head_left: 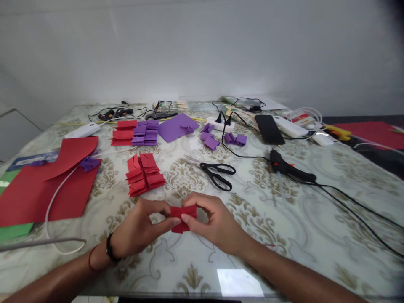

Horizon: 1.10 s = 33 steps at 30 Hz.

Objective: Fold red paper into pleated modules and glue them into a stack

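Between my two hands, low in the middle of the view, is a small folded piece of red paper [182,212]. My left hand [142,225] pinches its left side with thumb and forefinger. On the right side my right hand [210,216] grips the same piece, its thumb pressed on the front. Just beyond lies a cluster of folded red paper pieces [143,174]. A pair of scissors [217,172] with black handles rests on the table past my right hand, blades pointing left.
Red sheets [47,189] lie at left beside a white cable [52,202]. Folded purple pieces [147,132] and a purple sheet [173,128] are farther back. A black glue gun [292,168], its cord trailing right, and a phone [269,129] lie at right. A power strip [221,125] stands behind.
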Available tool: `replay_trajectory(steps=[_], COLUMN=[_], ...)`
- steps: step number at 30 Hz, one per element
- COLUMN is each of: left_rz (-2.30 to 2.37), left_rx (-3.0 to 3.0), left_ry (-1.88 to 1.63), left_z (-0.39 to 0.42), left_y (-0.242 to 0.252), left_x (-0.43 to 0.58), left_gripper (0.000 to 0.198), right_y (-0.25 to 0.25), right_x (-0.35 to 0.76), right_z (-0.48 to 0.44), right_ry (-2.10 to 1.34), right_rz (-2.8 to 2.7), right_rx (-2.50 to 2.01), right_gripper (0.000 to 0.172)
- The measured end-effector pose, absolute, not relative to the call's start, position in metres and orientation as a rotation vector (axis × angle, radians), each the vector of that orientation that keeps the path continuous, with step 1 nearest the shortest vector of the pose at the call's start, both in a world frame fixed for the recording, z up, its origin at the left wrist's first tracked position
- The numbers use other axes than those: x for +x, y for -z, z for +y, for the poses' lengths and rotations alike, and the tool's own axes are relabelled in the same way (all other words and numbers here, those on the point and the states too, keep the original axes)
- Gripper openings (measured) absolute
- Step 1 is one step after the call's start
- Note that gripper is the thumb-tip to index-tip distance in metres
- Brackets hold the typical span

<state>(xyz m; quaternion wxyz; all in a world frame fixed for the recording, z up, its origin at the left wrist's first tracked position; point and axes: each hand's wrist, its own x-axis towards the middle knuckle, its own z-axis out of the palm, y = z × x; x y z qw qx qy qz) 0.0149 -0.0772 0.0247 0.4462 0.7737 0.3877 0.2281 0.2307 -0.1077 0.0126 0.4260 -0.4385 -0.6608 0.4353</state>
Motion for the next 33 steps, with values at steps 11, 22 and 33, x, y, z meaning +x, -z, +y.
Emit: replay_trajectory(steps=[11, 22, 33], left_rz=[0.967, 0.815, 0.863], left_rx=[2.054, 2.045, 2.061], left_ry=[-0.54, -0.583, -0.601], left_z=[-0.081, -0.085, -0.082], left_y=[-0.027, -0.036, -0.035], left_x=[0.017, 0.014, 0.01], left_gripper=[0.023, 0.031, 0.033], right_y=[-0.012, -0.017, -0.017], right_x=[0.232, 0.229, 0.236], right_z=[-0.108, -0.11, -0.105], right_ry=[-1.2, -1.203, -1.25], right_rz=[-1.614, -1.677, -1.674], right_rx=[-1.097, -1.029, -0.984], right_gripper=[0.01, 0.016, 0.016])
